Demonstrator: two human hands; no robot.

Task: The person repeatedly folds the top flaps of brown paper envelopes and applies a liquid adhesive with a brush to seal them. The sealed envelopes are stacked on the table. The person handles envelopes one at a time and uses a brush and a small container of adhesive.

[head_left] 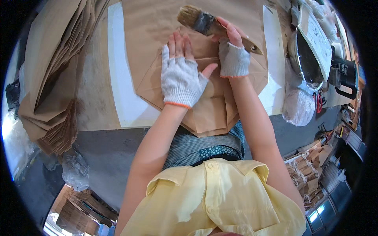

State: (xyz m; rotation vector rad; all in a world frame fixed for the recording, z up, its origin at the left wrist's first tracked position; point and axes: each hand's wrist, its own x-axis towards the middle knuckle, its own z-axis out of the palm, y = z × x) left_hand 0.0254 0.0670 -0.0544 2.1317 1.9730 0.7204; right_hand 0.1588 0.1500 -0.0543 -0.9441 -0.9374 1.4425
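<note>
A large brown paper bag [212, 90] lies flat before me, its folded end toward my body and jutting past the table's near edge. My left hand [181, 74], in a white fingerless glove, presses flat on the paper with its fingers stretched out and thumb apart. My right hand [234, 51], gloved the same way, is closed around the wooden handle of a flat paintbrush [204, 23]. The brush has pale bristles and a dark band, and its bristles point to the far left, beyond my left fingertips. Some of the right fingers are hidden behind the handle.
White sheet [120, 78] shows beneath the bag on the wooden table [94, 90]. At left stands a stack of folded brown paper bags [59, 94]. On the right are a tray-like container [305, 59], a black-handled appliance [345, 74], red-handled scissors [319, 102] and a clear plastic bundle [299, 106].
</note>
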